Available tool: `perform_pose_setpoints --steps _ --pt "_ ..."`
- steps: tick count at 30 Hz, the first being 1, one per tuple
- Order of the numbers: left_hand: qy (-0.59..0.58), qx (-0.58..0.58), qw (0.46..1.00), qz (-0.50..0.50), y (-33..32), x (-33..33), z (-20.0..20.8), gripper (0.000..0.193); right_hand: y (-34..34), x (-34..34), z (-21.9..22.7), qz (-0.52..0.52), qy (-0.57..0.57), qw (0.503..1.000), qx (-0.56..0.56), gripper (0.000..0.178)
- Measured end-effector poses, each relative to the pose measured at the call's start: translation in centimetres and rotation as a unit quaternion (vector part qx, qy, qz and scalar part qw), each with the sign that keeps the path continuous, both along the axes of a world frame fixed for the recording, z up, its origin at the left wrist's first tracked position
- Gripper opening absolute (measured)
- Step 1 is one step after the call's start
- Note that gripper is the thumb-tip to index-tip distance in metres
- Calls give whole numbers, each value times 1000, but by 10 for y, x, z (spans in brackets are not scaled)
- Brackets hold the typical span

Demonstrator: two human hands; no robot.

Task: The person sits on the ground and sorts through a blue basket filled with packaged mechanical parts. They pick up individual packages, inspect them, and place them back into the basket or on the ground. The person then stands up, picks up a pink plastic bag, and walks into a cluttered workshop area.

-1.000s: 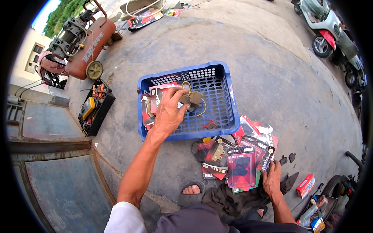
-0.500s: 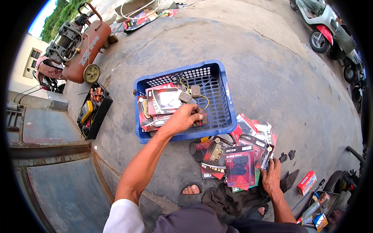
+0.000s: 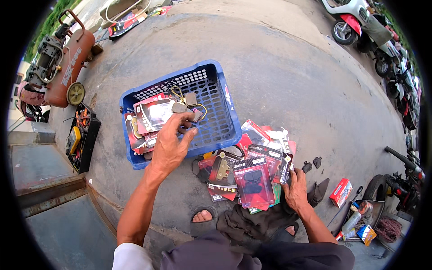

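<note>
My left hand [image 3: 173,139] is over the near side of a blue plastic basket [image 3: 227,96], thumb and fingers apart. Just beyond its fingertips is a small brake pad [image 3: 197,115]. Two loose brake pads [image 3: 191,99] and a yellow wire [image 3: 206,111] lie in the basket, beside packaged brake pads [image 3: 155,114] stacked at its left. My right hand [image 3: 295,191] pinches the edge of a black-and-white brake pad package [image 3: 286,168]. That package is at the right of a heap of blister-packed brake pads [image 3: 253,182] on the ground.
Two dark loose pads [image 3: 312,164] lie right of the heap. Further right are a red-and-white box [image 3: 341,192] and a tray of tubes [image 3: 353,222]. A toolbox [image 3: 85,137] and an air compressor [image 3: 72,67] stand left; scooters [image 3: 360,27] are parked at far right.
My left hand has drawn back slightly and its thumb has come away from the small pad. The view has swung right, so everything sits further left. My right hand stays at the package.
</note>
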State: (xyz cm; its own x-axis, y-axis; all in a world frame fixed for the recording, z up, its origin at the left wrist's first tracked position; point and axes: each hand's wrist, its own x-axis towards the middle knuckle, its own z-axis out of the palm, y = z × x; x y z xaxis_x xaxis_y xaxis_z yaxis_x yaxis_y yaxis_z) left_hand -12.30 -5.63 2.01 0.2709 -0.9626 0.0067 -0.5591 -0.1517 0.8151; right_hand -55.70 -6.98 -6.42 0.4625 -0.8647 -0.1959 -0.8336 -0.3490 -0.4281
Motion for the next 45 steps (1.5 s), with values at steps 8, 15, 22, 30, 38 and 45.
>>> perform_pose_setpoints --steps 8,15,22,30,38,45 --pt "-15 43 984 -173 57 -126 -16 65 3 -8 12 -129 -129 982 49 49" --pt "112 162 979 -43 73 -136 -28 80 11 19 61 -121 -222 952 174 37" --pt "192 151 969 -24 64 -138 -35 71 18 39 61 -150 -244 914 286 29" --pt "421 111 899 53 72 -142 -53 69 21 37 66 -144 -232 915 296 17" --pt "527 140 837 48 68 -145 -24 65 21 30 72 -185 -375 818 395 17" --pt "519 115 846 39 64 -150 -9 40 17 42 80 -189 -452 780 389 23"
